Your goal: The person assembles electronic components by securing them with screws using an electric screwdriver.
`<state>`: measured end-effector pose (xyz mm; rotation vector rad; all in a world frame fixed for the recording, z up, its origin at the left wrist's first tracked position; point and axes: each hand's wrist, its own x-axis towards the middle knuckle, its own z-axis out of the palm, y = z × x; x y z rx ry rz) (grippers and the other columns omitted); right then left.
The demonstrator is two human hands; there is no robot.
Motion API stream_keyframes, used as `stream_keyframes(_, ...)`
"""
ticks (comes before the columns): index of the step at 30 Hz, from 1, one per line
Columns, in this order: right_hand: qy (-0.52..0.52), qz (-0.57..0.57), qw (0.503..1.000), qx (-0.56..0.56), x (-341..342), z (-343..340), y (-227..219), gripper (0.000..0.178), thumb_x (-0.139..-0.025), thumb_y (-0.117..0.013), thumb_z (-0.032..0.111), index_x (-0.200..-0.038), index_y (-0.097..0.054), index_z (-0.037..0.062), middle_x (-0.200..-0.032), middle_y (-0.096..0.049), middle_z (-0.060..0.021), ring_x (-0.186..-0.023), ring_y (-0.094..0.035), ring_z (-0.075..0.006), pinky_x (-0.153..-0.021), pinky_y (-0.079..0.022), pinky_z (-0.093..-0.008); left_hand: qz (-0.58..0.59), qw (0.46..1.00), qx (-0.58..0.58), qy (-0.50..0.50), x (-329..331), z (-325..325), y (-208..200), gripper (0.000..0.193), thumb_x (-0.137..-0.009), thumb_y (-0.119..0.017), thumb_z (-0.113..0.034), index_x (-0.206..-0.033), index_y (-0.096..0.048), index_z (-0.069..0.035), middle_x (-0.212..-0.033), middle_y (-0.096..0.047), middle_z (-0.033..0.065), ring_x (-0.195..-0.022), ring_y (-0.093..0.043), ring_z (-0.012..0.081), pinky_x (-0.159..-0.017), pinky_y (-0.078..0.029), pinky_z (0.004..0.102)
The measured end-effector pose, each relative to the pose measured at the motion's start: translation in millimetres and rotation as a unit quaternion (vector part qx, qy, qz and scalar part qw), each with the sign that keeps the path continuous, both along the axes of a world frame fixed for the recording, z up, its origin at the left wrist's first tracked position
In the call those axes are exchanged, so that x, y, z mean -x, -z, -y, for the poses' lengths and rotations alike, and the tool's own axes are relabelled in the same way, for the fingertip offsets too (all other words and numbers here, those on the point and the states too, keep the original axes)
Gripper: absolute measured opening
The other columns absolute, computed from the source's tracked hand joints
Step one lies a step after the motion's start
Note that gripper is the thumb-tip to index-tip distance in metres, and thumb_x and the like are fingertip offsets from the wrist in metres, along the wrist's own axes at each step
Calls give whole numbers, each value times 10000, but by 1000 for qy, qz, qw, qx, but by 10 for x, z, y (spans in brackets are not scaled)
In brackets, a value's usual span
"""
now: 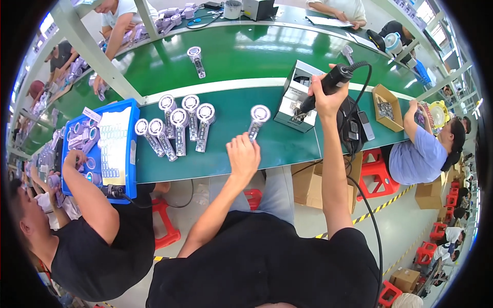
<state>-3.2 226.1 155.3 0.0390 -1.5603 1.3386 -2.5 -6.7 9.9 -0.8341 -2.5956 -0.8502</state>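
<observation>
My right hand [330,100] is wrapped round a black electric screwdriver [337,79] with a coiled cable. The screwdriver slants down to the left, its tip at the opening of a silver box-shaped screw feeder [297,100]; whether the tip holds a screw is too small to tell. My left hand [243,156] has its fingers closed at the handle end of a pale lilac handheld fan [260,114], which lies on the green bench with its round head away from me. Left of it lies a group of several similar fans [178,118], their handles showing inner parts.
A blue tray [134,154] with fan parts and a paper sheet stands left, a co-worker's arm over it. Right are a black device [352,126] and a cardboard box [386,109] of small parts. Single fans [195,60] lie on the green belt beyond. Another co-worker sits right.
</observation>
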Motion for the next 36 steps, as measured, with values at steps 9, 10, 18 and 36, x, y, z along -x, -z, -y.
stream_keyframes(9, -43, 52, 998, -2, 124, -62, 8, 468, -876, -647, -79, -1269, -412, 14, -696, -564, -75, -503, -565, -156, -483, -476, -297, -78, 984, -89, 135, -171, -123, 113, 538, -828, -651, -19, -1343, -513, 59, -1363, -502, 305, -829, -613, 305, -773, -455, 407)
stream_keyframes(10, -57, 54, 997, 18, 143, -76, -4, 468, -865, -669, -66, -1253, -422, 17, -682, -567, -61, -496, -565, -141, -472, -466, -283, -74, 983, -93, 143, -160, -125, 143, 527, -827, -653, -21, -1331, -525, 63, -1361, -509, 297, -819, -607, 294, -767, -455, 400)
stream_keyframes(18, -32, 80, 995, 46, 145, -105, 42, 444, -873, -671, -43, -1244, -432, 12, -693, -560, -67, -475, -555, -149, -446, -460, -301, -92, 981, -93, 140, -161, -171, 209, 484, -826, -656, -42, -1285, -569, 85, -1301, -568, 275, -751, -561, 256, -737, -453, 380)
stream_keyframes(36, 11, 47, 999, 13, 122, 0, 30, 490, -838, -716, -51, -1242, -447, 12, -688, -590, -53, -486, -564, -123, -469, -462, -262, -96, 984, -54, 138, -178, -175, 215, 462, -800, -649, -18, -1231, -577, 133, -1264, -563, 349, -788, -596, 306, -743, -454, 400)
